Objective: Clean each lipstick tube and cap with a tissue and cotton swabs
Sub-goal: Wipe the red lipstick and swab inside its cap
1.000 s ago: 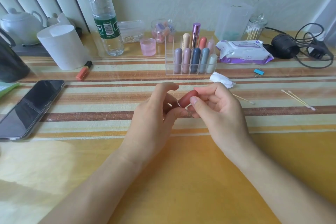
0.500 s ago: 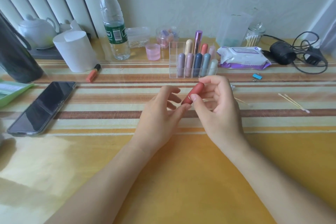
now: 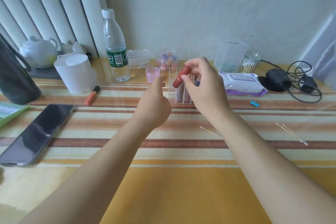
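Head view: lipstick (image 3: 181, 76) is pinched by the right hand (image 3: 205, 87) above the rack (image 3: 171, 96); left hand (image 3: 154, 103) is relaxed, empty. Stowing is judged underway; alignment with a free slot is needed.

The tablecloth (image 3: 181, 187) is yellow, striped brown and cream. Left of the green-labelled bottle (image 3: 116, 51) — white teapot (image 3: 39, 52), orange marker (image 3: 91, 95); right of it — red lipstick (image 3: 181, 76), purple wipes pack (image 3: 243, 83).
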